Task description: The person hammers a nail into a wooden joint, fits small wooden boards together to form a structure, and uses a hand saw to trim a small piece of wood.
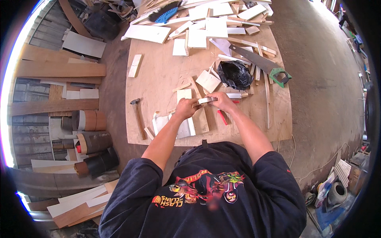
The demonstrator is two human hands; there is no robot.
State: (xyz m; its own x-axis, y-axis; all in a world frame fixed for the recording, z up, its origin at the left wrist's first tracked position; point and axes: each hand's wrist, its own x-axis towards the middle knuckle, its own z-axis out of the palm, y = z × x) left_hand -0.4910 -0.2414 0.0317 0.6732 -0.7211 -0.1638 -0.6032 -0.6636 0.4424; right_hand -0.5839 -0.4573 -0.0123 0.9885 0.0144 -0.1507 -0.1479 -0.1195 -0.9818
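Note:
Both hands meet over the near middle of the wooden table. Between them is a small white-faced wood piece point(205, 100); my left hand point(187, 108) grips its left end and my right hand point(222, 101) its right end, fingers closed. Just below my left hand lie a white board piece point(185, 129) and a bare wood block point(201, 121). A red-handled tool point(222, 117) rests below my right hand, its other end too small to make out. Left of my left forearm lies a hammer point(137, 119). Beyond the hands sits a square wood offcut point(208, 81).
A black plastic bag point(235, 75) stands open on the table point(158, 79). Right of it lies a green-handled handsaw point(260, 62). White board offcuts point(216, 27) and a blue brush point(166, 12) heap the far end. Rolled sheets point(93, 120) and planks point(61, 68) line the left side.

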